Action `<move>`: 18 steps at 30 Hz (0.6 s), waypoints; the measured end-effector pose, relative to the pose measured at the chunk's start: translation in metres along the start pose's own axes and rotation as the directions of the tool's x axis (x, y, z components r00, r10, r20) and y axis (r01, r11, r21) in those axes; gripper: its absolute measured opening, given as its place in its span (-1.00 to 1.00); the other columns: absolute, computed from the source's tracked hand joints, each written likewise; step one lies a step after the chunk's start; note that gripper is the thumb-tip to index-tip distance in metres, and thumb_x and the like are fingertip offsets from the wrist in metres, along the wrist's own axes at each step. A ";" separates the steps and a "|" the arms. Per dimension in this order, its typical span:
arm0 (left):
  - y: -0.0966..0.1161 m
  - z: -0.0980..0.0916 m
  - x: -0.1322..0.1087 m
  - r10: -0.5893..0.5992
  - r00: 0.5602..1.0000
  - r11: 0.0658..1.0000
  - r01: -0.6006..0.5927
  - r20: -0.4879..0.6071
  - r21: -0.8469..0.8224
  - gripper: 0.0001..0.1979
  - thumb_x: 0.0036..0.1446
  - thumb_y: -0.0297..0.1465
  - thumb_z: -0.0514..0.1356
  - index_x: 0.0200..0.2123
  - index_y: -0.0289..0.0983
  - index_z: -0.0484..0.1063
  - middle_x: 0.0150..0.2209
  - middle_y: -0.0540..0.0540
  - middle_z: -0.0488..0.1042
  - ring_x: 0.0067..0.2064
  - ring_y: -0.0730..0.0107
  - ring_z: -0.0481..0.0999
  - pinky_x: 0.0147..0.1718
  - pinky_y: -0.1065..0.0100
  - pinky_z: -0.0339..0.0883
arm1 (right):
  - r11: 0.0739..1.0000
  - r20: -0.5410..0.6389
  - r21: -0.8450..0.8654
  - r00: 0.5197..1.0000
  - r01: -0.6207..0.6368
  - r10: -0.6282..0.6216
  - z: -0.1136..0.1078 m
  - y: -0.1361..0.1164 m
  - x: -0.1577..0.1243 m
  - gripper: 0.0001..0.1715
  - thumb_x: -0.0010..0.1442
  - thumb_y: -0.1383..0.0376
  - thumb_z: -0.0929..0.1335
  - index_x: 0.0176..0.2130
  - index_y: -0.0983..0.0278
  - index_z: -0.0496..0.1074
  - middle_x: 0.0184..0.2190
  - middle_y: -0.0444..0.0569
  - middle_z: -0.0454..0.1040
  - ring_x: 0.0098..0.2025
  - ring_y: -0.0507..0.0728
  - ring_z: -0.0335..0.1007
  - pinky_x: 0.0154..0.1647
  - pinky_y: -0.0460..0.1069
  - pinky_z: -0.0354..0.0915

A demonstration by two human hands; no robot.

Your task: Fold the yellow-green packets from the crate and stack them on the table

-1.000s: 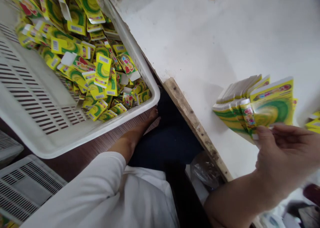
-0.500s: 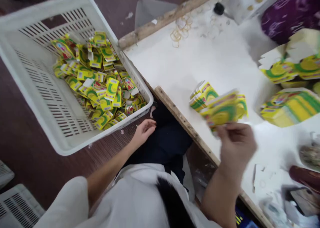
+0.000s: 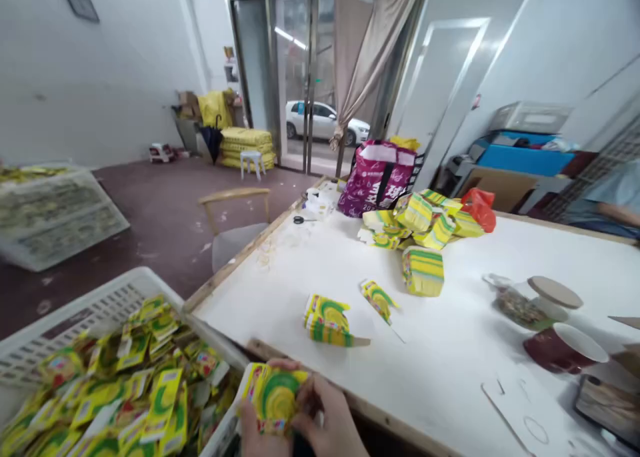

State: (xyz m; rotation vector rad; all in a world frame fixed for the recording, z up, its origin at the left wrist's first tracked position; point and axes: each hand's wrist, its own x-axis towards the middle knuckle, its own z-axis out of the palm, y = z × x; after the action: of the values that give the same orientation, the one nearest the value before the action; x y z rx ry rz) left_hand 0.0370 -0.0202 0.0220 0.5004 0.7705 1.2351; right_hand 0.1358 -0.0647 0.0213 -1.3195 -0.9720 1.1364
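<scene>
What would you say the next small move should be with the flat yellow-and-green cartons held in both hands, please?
Probably lay the yellow-and-green printed cartons on the small stack of matching flat cartons on the white table. Both the left hand and right hand grip them at the table's near edge, and the stack lies just ahead.

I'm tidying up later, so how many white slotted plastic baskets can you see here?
2: one basket at lower left beside the table, full of yellow-green cartons; another basket farther left on the floor, blurred. Others may lie out of view.
</scene>
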 end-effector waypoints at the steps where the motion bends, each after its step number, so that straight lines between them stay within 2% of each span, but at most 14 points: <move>1: 0.002 0.003 0.004 0.021 1.000 1.000 -0.021 -0.007 -0.020 -0.42 -0.04 0.29 0.08 -0.30 -0.03 0.53 -0.30 -0.09 0.49 -0.23 0.04 0.52 -0.29 0.09 0.52 | 0.997 0.024 0.071 1.000 0.009 -0.010 0.004 0.006 0.004 -0.67 -0.18 0.29 0.44 -0.43 0.20 0.21 -0.51 -0.20 0.22 -0.46 0.03 0.07 -0.42 -0.07 0.02; 3: 0.007 0.008 0.011 0.043 0.999 0.997 -0.042 0.010 -0.068 -0.41 -0.02 0.29 0.04 -0.38 -0.09 0.47 -0.42 -0.07 0.36 -0.37 0.18 0.42 -0.40 0.15 0.48 | 0.982 0.106 0.191 0.994 -0.002 -0.018 0.011 0.018 0.011 -0.50 -0.26 0.14 0.51 -0.43 0.19 0.19 -0.55 -0.24 0.15 -0.49 0.00 -0.02 -0.45 -0.08 -0.06; 5: 0.010 0.012 0.018 0.048 0.999 0.994 -0.046 0.016 -0.095 -0.43 -0.06 0.27 0.12 -0.46 -0.13 0.39 -0.50 -0.02 0.23 -0.48 0.31 0.28 -0.51 0.25 0.41 | 0.972 0.186 0.230 0.982 -0.054 0.011 0.017 0.026 0.018 -0.36 -0.38 0.03 0.56 -0.41 0.18 0.21 -0.57 -0.26 0.13 -0.50 -0.01 -0.06 -0.47 -0.08 -0.10; 6: 0.011 0.012 0.021 0.049 0.999 0.995 -0.049 -0.007 -0.087 -0.44 -0.12 0.26 0.20 -0.49 -0.14 0.36 -0.52 0.01 0.18 -0.52 0.37 0.22 -0.57 0.31 0.35 | 0.974 0.215 0.205 0.976 -0.091 0.046 0.017 0.028 0.021 -0.31 -0.44 0.03 0.59 -0.41 0.18 0.22 -0.57 -0.27 0.14 -0.50 -0.01 -0.06 -0.47 -0.09 -0.10; 8: 0.010 0.010 0.025 0.035 0.998 0.999 -0.037 -0.053 -0.029 -0.40 -0.31 0.23 0.35 -0.53 -0.16 0.33 -0.55 0.04 0.18 -0.54 0.42 0.20 -0.60 0.36 0.32 | 0.985 0.194 0.102 0.974 -0.139 0.117 0.014 0.023 0.023 -0.30 -0.50 0.14 0.62 -0.40 0.18 0.25 -0.56 -0.28 0.17 -0.50 -0.02 -0.04 -0.48 -0.09 -0.10; 10: 0.006 0.006 0.026 0.006 0.998 0.999 -0.003 -0.057 0.037 -0.35 -0.46 0.26 0.38 -0.49 -0.13 0.38 -0.52 0.04 0.31 -0.50 0.36 0.34 -0.55 0.33 0.40 | 0.992 0.091 0.003 0.988 -0.124 0.123 0.005 0.012 0.023 -0.40 -0.42 0.28 0.60 -0.39 0.19 0.29 -0.52 -0.26 0.22 -0.47 -0.01 0.02 -0.46 -0.10 -0.05; 11: 0.004 0.004 0.027 -0.014 0.999 0.997 0.017 -0.044 0.069 -0.34 -0.47 0.27 0.38 -0.45 -0.11 0.42 -0.47 0.04 0.40 -0.44 0.31 0.42 -0.48 0.31 0.46 | 0.995 0.031 -0.026 0.995 -0.097 0.098 0.000 0.006 0.022 -0.48 -0.35 0.34 0.57 -0.38 0.21 0.32 -0.49 -0.25 0.25 -0.45 0.00 0.06 -0.43 -0.10 -0.01; 13: -0.001 -0.002 0.028 -0.041 0.998 0.990 0.047 -0.049 0.133 -0.37 -0.42 0.20 0.43 -0.36 -0.10 0.48 -0.34 0.03 0.52 -0.29 0.25 0.53 -0.33 0.30 0.52 | 0.998 -0.069 -0.055 0.997 -0.029 0.025 -0.009 -0.006 0.020 -0.67 -0.20 0.41 0.48 -0.38 0.23 0.36 -0.48 -0.23 0.29 -0.40 0.01 0.13 -0.38 -0.10 0.05; 14: -0.003 -0.005 0.030 -0.033 0.996 0.986 0.047 -0.088 0.160 -0.39 -0.40 0.13 0.46 -0.31 -0.11 0.50 -0.30 0.03 0.55 -0.24 0.25 0.55 -0.28 0.33 0.52 | 0.998 -0.097 -0.069 0.995 -0.001 -0.006 -0.014 -0.010 0.020 -0.75 -0.15 0.44 0.44 -0.40 0.24 0.37 -0.49 -0.22 0.31 -0.40 0.01 0.15 -0.38 -0.10 0.06; 16: -0.004 -0.011 0.033 0.002 0.984 0.974 0.038 -0.176 0.222 -0.38 -0.38 0.02 0.51 -0.26 -0.18 0.52 -0.28 0.00 0.56 -0.19 0.25 0.57 -0.22 0.38 0.51 | 0.992 -0.129 -0.118 0.989 0.054 -0.069 -0.022 -0.017 0.021 -0.84 -0.12 0.47 0.40 -0.46 0.27 0.39 -0.54 -0.22 0.32 -0.43 0.01 0.17 -0.40 -0.10 0.07; 18: 0.002 -0.014 0.037 0.034 0.982 0.948 0.027 -0.183 0.318 -0.37 -0.32 0.02 0.49 -0.23 -0.26 0.52 -0.28 -0.06 0.57 -0.16 0.21 0.57 -0.18 0.36 0.51 | 0.974 -0.146 -0.195 0.978 0.116 -0.146 -0.032 -0.022 0.024 -0.88 -0.07 0.48 0.40 -0.49 0.29 0.42 -0.55 -0.20 0.35 -0.45 0.01 0.21 -0.40 -0.10 0.10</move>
State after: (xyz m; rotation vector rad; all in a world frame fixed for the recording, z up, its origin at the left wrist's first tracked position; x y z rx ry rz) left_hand 0.0303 0.0151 0.0053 0.6553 1.1411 1.1759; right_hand 0.1731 -0.0467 0.0400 -1.4488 -1.0496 0.8414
